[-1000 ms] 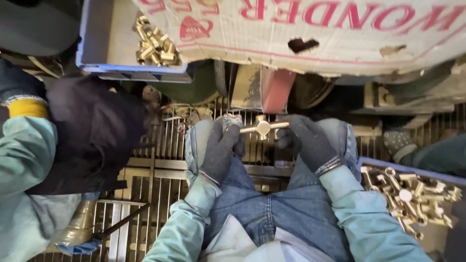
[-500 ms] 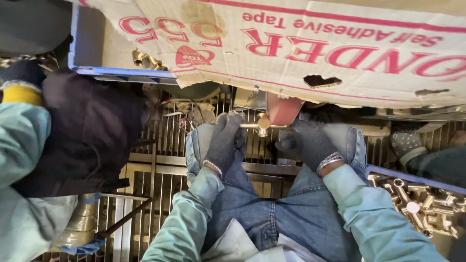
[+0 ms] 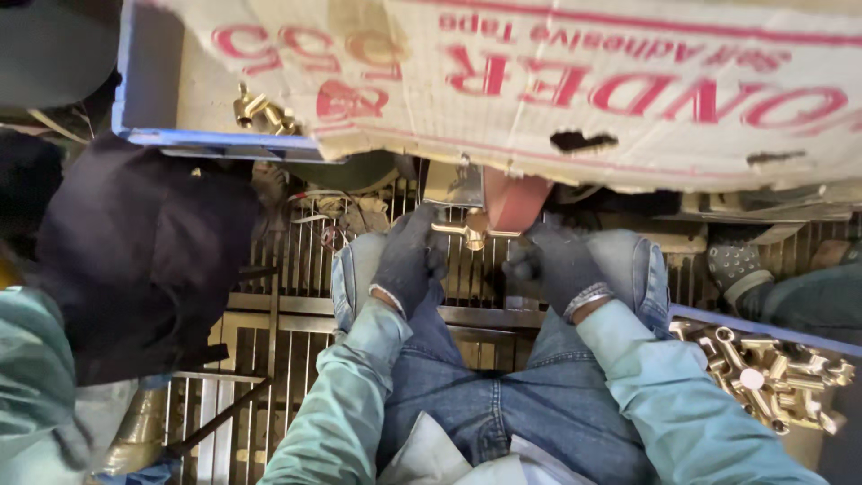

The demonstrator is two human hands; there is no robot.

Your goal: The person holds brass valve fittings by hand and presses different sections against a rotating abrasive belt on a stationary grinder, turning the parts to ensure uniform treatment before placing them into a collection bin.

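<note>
Two gloved hands met over the lap, above a metal floor grating (image 3: 296,269). Left hand (image 3: 409,260), dark knit glove, grip closed on one end of a small brass T-shaped pipe fitting (image 3: 467,233) held just under a printed cardboard flap (image 3: 539,90). Right hand (image 3: 557,265), same glove, curled just beside the fitting; its contact could not be told. Steadying both ends near the body would suit. Far right: blue-rimmed tray (image 3: 763,330) of like brass fittings.

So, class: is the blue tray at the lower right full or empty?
Partly filled, at least. The blue tray holds a heap of brass fittings in the corner that shows; the rest lies outside the picture.
</note>
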